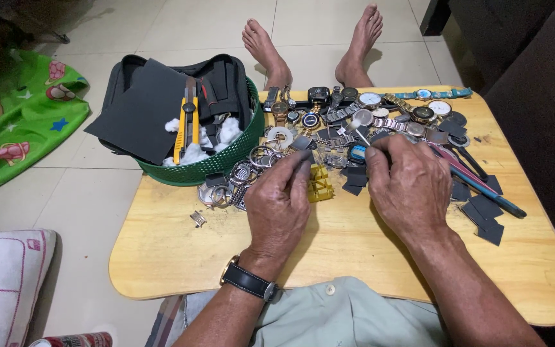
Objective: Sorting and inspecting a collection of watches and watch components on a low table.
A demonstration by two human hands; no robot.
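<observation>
Hands, then cotton-filled green basket.

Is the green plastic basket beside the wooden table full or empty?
Full: the green plastic basket holds a black pouch, a yellow utility knife and white cotton tufts.

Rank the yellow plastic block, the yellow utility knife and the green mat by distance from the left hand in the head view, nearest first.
1. Yellow plastic block: on the table, just beside the left hand, at its fingertips.
2. Yellow utility knife: in the green basket, up and to the left.
3. Green mat: on the floor, far left.
</observation>
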